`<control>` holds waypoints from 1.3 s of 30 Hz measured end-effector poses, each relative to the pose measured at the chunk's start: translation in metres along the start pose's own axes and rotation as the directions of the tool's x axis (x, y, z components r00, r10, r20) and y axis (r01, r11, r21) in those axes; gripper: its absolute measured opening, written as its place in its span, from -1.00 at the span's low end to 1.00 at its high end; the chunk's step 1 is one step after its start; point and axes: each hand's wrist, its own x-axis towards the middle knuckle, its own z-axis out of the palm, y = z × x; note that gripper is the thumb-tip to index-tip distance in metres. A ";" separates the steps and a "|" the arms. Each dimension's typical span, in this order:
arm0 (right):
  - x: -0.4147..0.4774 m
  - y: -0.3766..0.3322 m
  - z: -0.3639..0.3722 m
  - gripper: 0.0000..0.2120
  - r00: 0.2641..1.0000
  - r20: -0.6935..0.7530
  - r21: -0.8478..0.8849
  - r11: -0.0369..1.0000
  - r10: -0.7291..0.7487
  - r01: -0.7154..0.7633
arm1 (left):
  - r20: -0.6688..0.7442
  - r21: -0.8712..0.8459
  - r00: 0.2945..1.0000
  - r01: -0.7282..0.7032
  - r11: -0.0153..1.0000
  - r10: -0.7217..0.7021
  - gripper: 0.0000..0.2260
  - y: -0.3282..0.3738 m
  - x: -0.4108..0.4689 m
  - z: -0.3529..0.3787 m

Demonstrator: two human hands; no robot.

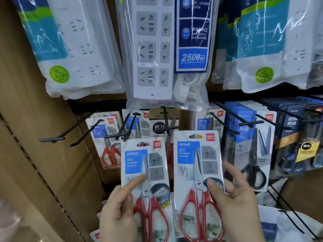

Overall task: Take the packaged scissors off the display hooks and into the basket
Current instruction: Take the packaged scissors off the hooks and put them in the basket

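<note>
I hold two packs of red-handled scissors in front of the display. My left hand (118, 210) grips the left scissors pack (148, 173) by its left edge, forefinger lying across the card. My right hand (239, 203) pinches the right scissors pack (192, 165), thumb on the front and fingers behind its right edge. Both packs are off the black display hooks (83, 131). More red-handled packs (108, 142) hang on the hooks behind, and black-handled scissors (251, 151) hang to the right. No basket can be made out for certain.
Bagged white power strips (152, 49) hang in a row above the scissors. A cardboard wall (35, 154) closes the left side. Bare hook ends (52, 139) stick out at the left. Dark-packaged scissors (300, 137) hang far right; thin black wires (293, 213) cross the lower right.
</note>
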 end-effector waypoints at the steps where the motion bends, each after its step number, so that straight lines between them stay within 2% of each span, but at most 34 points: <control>1: 0.000 -0.001 0.001 -0.63 0.999 0.030 0.021 0.999 0.035 -0.036 | 0.010 0.040 1.000 -0.028 0.999 0.027 -0.31 -0.003 0.001 -0.004; 3: -0.003 0.000 0.007 -0.78 0.991 0.094 0.047 0.994 0.092 -0.097 | 0.013 0.009 1.000 -0.007 1.000 0.007 -0.33 -0.007 0.001 -0.007; 7: -0.012 0.013 0.029 -0.76 0.972 0.215 -0.131 0.989 0.094 -0.067 | 0.064 -0.232 0.987 0.160 0.959 -0.149 -0.49 -0.013 -0.007 -0.002; 11: -0.024 0.021 0.050 -0.80 0.940 0.293 -0.097 0.983 0.177 -0.155 | 0.119 -0.484 0.931 0.358 0.798 -0.346 -0.84 -0.008 -0.007 -0.003; 13: -0.027 0.025 0.057 -0.85 0.932 0.303 -0.063 0.980 0.200 -0.190 | 0.112 -0.538 0.908 0.397 0.743 -0.403 -0.90 -0.006 -0.007 -0.008; 15: -0.031 0.028 0.065 -0.93 0.928 0.319 -0.031 0.980 0.195 -0.195 | 0.071 -0.513 0.912 0.380 0.770 -0.403 -0.79 -0.008 -0.005 -0.013; 16: -0.034 0.029 0.069 -0.93 0.926 0.323 -0.027 0.980 0.196 -0.198 | 0.047 -0.448 0.933 0.339 0.827 -0.357 -0.79 -0.009 -0.003 -0.015; 18: -0.037 0.031 0.074 -0.79 0.927 0.326 -0.043 0.983 0.183 -0.179 | -0.003 -0.264 0.963 0.259 0.929 -0.270 -0.81 -0.013 0.003 -0.019; 21: -0.035 0.031 0.076 -0.80 0.943 0.246 -0.016 0.974 0.222 -0.225 | -0.067 -0.170 0.978 0.183 0.968 -0.196 -0.83 -0.018 0.014 -0.028; 24: -0.027 0.037 0.068 -0.76 0.967 0.125 -0.141 0.969 0.222 -0.204 | -0.063 -0.212 0.981 0.167 0.963 -0.184 -0.81 -0.016 0.019 -0.044; 28: -0.019 0.038 0.056 -0.67 0.984 0.078 -0.266 0.954 0.161 -0.135 | 0.025 -0.231 0.989 0.146 0.962 -0.144 -0.80 -0.013 0.020 -0.052; 32: -0.021 0.035 0.055 -0.57 0.989 0.134 -0.285 0.958 0.069 -0.028 | 0.061 -0.254 0.990 0.141 0.957 -0.129 -0.82 -0.011 0.019 -0.052; 36: -0.024 0.034 0.057 -0.57 0.986 0.154 -0.251 0.968 0.072 -0.031 | 0.081 -0.270 0.992 0.119 0.956 -0.101 -0.77 -0.007 0.020 -0.055; 39: -0.029 0.027 0.061 -0.59 0.980 0.177 -0.199 0.978 0.092 -0.055 | 0.081 -0.285 0.986 0.160 0.945 -0.143 -0.76 -0.006 0.023 -0.053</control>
